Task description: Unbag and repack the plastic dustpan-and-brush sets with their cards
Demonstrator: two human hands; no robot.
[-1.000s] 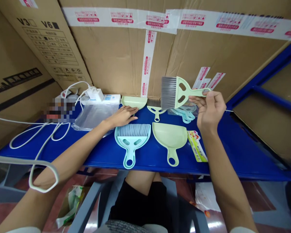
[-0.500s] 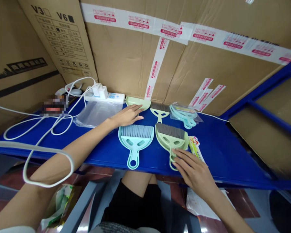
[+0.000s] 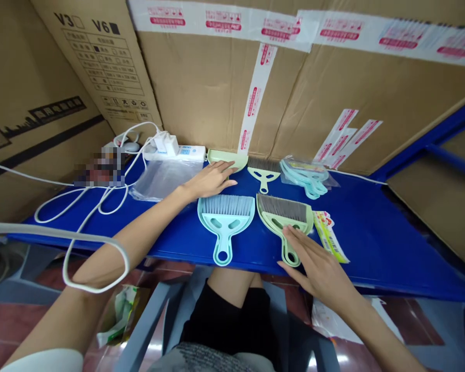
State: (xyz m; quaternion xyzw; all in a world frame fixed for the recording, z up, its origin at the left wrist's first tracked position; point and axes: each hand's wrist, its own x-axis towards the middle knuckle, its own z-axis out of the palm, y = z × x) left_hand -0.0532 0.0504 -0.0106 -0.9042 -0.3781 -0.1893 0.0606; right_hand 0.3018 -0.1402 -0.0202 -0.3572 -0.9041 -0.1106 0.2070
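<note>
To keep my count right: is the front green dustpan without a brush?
No, a gray-bristled brush lies in the front green dustpan.

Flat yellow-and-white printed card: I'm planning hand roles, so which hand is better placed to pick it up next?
Right hand, probably: it is much nearer the card. The left hand is farther away, at the rear pale-green plastic dustpan.

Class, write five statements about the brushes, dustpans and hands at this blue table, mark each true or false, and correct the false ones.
1. The blue brush lies in the blue dustpan. True.
2. Only green items are bagged. False: the bagged set is light blue.
3. The left hand extends over part of the rear green dustpan. True.
4. Both hands are over the blue brush. False: the right hand is at the front green brush.
5. The colourful card lies right of that green brush. True.
</note>
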